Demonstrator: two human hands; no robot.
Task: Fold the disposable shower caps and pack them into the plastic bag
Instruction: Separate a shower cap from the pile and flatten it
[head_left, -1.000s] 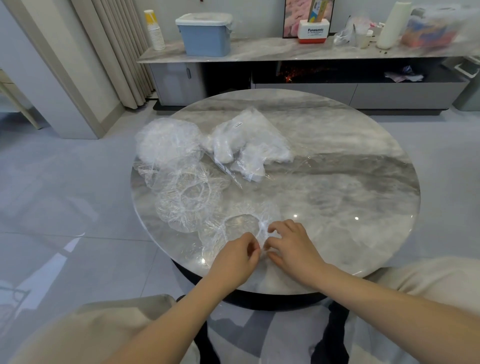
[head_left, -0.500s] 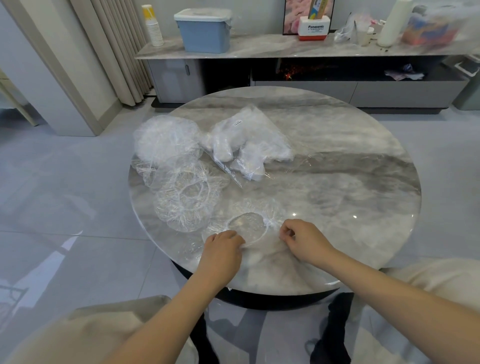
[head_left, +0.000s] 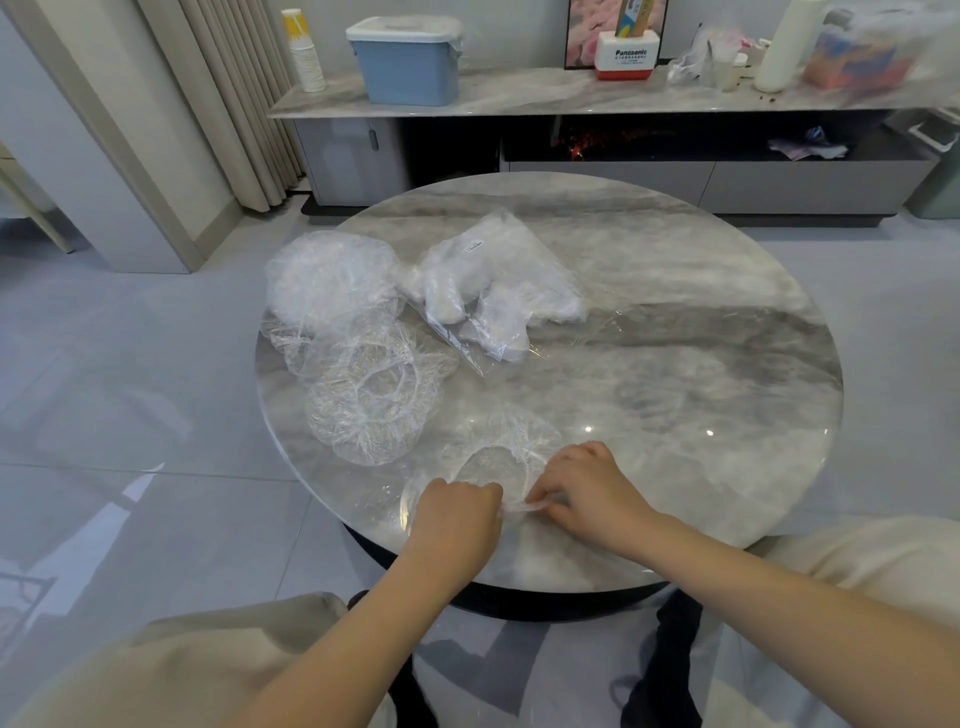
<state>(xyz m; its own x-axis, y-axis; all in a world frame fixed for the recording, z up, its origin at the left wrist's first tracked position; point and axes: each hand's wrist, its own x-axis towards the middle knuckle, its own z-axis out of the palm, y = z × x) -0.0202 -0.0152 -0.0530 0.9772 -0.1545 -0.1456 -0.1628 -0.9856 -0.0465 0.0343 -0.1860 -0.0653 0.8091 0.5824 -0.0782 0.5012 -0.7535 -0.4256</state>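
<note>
While pinching cap (head_left: 498, 441): both hands (head_left: 524, 506).

Left grip (head_left: 457, 512), right grip (head_left: 584, 488): both pinching.

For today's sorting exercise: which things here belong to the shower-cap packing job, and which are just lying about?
Job: shower cap being folded, loose shower caps, plastic bag, left hand, right hand.
Lying about: blue box, paper cups, white roll.
</note>
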